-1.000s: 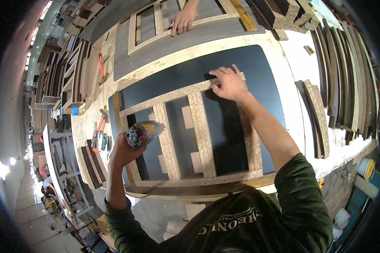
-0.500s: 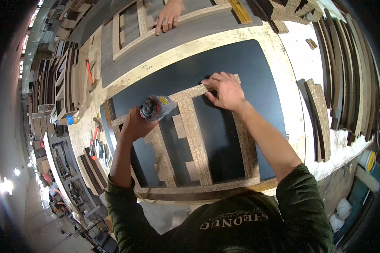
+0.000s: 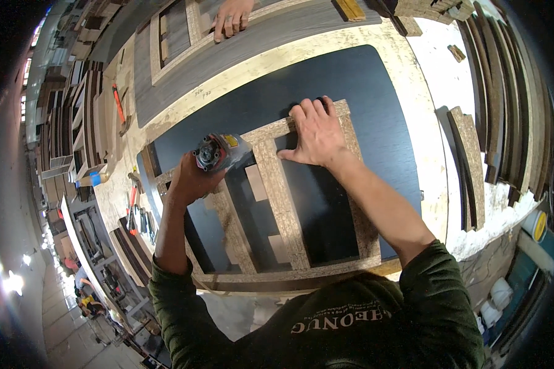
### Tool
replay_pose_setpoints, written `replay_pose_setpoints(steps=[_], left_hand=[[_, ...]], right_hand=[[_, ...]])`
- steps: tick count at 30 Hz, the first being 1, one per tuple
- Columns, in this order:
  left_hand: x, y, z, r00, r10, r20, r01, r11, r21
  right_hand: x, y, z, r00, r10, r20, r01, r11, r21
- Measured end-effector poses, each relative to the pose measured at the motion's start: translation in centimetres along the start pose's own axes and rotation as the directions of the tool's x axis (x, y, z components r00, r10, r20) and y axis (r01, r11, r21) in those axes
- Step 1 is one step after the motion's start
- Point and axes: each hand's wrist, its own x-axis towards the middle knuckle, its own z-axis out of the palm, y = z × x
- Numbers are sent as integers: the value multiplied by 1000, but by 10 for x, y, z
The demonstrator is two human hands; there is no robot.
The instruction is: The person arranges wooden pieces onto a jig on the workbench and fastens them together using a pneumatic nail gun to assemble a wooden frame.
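My left hand [image 3: 194, 179] is wrapped round a nail gun [image 3: 218, 154], its body grey with a red and black end cap. The gun stands over the far rail of a chipboard frame [image 3: 281, 203], near a crosspiece joint; its tip is hidden. Near the far right corner, my right hand [image 3: 317, 132] grips the same rail, fingers over its far edge and thumb stretched out on the near side. The frame lies on a dark, round-cornered panel [image 3: 375, 86]. Small pale blocks [image 3: 256, 182] sit against the crosspieces.
Across the bench, another person's hand [image 3: 232, 18] rests by a second frame [image 3: 194, 43] on a grey panel. A red-handled hammer [image 3: 118, 106] and several hand tools [image 3: 135, 209] lie at left. Stacked curved strips [image 3: 492, 104] stand at right.
My right hand has shifted its hold slightly along the rail, its thumb now spread wider. The left hand still holds the nail gun at about the same spot. The view has moved a little.
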Motion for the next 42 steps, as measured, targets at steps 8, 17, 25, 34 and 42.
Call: replay_pose_setpoints(steps=[8, 17, 25, 34, 42], left_hand=[[7, -6, 4, 996, -40, 84, 44, 998, -44], [6, -3, 5, 989, 141, -32, -137, 985, 101], [11, 25, 6, 997, 5, 80, -23, 973, 228], [17, -1, 13, 998, 64, 19, -65, 996, 55], [5, 38, 4, 990, -10, 138, -16, 983, 185]], right_hand=[[1, -1, -6, 999, 15, 48, -14, 1000, -11], [0, 0, -4, 998, 3, 59, -4, 1000, 20], [1, 2, -5, 998, -3, 60, 1, 999, 34], [0, 1, -5, 999, -19, 43, 16, 998, 60], [-6, 26, -8, 997, -30, 74, 7, 956, 292]])
